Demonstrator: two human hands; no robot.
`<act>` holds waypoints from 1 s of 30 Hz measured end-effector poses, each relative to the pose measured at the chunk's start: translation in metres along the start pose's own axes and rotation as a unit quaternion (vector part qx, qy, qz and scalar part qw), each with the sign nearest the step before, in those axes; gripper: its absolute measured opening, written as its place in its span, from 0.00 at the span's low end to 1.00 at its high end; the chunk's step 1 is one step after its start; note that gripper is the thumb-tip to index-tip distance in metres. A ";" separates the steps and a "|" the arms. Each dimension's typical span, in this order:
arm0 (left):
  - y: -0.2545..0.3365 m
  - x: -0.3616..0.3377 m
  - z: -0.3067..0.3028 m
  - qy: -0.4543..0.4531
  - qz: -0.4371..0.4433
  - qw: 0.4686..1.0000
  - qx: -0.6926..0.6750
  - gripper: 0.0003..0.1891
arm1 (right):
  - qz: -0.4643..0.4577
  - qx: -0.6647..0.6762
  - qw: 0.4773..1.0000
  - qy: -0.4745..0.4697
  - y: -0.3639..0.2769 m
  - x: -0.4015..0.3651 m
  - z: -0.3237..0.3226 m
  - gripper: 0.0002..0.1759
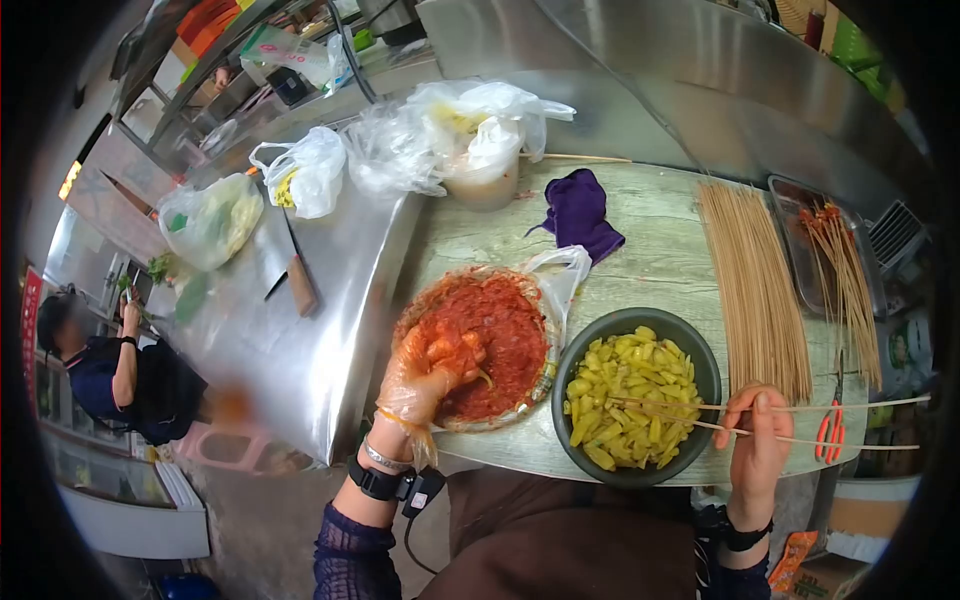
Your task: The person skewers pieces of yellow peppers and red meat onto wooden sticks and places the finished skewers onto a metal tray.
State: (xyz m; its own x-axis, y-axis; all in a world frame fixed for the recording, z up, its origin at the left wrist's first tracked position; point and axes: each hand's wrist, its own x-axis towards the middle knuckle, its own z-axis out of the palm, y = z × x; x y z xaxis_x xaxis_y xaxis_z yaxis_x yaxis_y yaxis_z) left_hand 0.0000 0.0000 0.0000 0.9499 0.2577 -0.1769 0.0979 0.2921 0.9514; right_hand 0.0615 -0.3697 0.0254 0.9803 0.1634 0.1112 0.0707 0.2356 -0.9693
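My left hand (415, 378), in a clear plastic glove smeared with red sauce, is curled over a bag-lined round container (405, 322) of red-coated meat (510, 345). A yellow-green sliver (487, 380) shows by its fingertips; whatever else they grip is hidden. Bare, my right hand (757, 440) pinches two long wooden skewers (840, 439). Their left ends reach over a dark grey bowl (712, 375) heaped with cut yellow-green pickled peppers (630, 395), close to or touching the pieces.
A bundle of bare skewers (755, 290) lies right of the bowl, beside scissors (832, 430) and a tray (785, 195) of loaded skewers. Behind are a purple cloth (583, 215) and a bagged tub (482, 180). Leftward, a knife (300, 285) lies on the steel counter; a person (125, 375) stands beyond.
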 end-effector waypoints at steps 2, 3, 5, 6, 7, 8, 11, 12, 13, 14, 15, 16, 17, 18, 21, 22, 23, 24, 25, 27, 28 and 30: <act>-0.004 0.001 0.008 0.002 0.033 0.999 -0.025 0.30 | -0.005 -0.003 1.000 0.001 0.000 0.001 0.001 0.16; -0.004 0.001 0.008 0.029 0.063 0.997 -0.016 0.29 | -0.008 -0.005 1.000 0.000 0.000 0.001 0.003 0.17; -0.011 0.002 0.010 0.077 0.107 0.991 -0.005 0.26 | -0.004 -0.018 1.000 0.009 -0.003 -0.001 0.004 0.18; -0.015 0.000 0.013 0.085 0.102 0.991 0.016 0.23 | -0.013 -0.037 0.999 0.003 -0.009 -0.003 0.003 0.19; -0.017 0.000 0.012 0.090 0.100 0.990 0.037 0.20 | -0.013 -0.042 0.999 0.010 -0.017 -0.005 0.005 0.19; -0.026 0.002 0.006 0.117 0.109 0.984 0.074 0.18 | -0.014 -0.044 0.999 0.015 -0.023 -0.005 0.012 0.19; -0.032 0.005 0.016 0.146 0.110 0.981 0.064 0.14 | -0.015 -0.043 0.999 -0.030 -0.031 -0.001 0.013 0.18; -0.031 0.004 0.021 0.149 0.101 0.983 0.038 0.13 | -0.011 -0.043 0.997 -0.055 -0.033 0.000 0.012 0.18; -0.031 0.004 0.022 0.143 0.086 0.986 0.016 0.13 | -0.010 -0.050 0.996 -0.067 -0.033 0.001 0.012 0.17; -0.032 0.004 0.023 0.138 0.067 0.988 -0.006 0.14 | -0.006 -0.058 0.995 -0.080 -0.034 0.001 0.013 0.16; -0.033 0.004 0.022 0.133 0.047 0.990 -0.027 0.14 | -0.001 -0.064 0.994 -0.092 -0.034 0.002 0.013 0.16; -0.039 0.009 0.018 0.144 0.078 0.986 0.037 0.14 | -0.010 -0.072 0.991 -0.110 -0.034 0.003 0.014 0.15; -0.043 0.010 0.023 0.141 0.108 0.984 0.024 0.13 | 0.000 -0.080 0.991 -0.110 -0.035 0.005 0.017 0.15; -0.047 0.011 0.032 0.138 0.136 0.981 0.011 0.13 | 0.010 -0.089 0.990 -0.110 -0.036 0.006 0.020 0.15; -0.046 0.011 0.045 0.142 0.160 0.977 0.016 0.13 | 0.037 -0.092 0.984 -0.146 -0.035 0.006 0.026 0.16; -0.043 0.011 0.046 0.145 0.159 0.976 0.025 0.13 | 0.042 -0.110 0.979 -0.169 -0.035 0.006 0.027 0.15; -0.042 0.010 0.046 0.149 0.158 0.975 0.034 0.13 | 0.048 -0.126 0.972 -0.193 -0.035 0.005 0.029 0.15; -0.045 0.008 0.042 0.140 0.139 0.980 0.012 0.12 | 0.067 -0.152 0.964 -0.209 -0.036 0.006 0.031 0.15; -0.046 0.007 0.041 0.139 0.139 0.980 0.029 0.12 | 0.056 -0.163 0.960 -0.220 -0.035 0.007 0.034 0.15; -0.046 0.006 0.038 0.133 0.140 0.979 0.065 0.12 | 0.029 -0.184 0.953 -0.239 -0.030 0.008 0.040 0.15; -0.047 0.006 0.037 0.138 0.146 0.976 0.080 0.11 | 0.025 -0.182 0.954 -0.236 -0.028 0.008 0.040 0.15; -0.051 0.007 0.034 0.150 0.160 0.970 0.109 0.11 | 0.016 -0.179 0.956 -0.233 -0.026 0.008 0.038 0.17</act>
State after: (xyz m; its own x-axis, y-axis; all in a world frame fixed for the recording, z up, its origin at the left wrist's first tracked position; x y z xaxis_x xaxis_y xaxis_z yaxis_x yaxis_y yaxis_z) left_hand 0.0117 -0.0439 -0.0409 0.8163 0.5686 0.1017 -0.0960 -0.0400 0.9946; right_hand 0.0609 -0.3383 0.0598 0.8004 0.5934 0.0851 0.1826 -0.1060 -0.9775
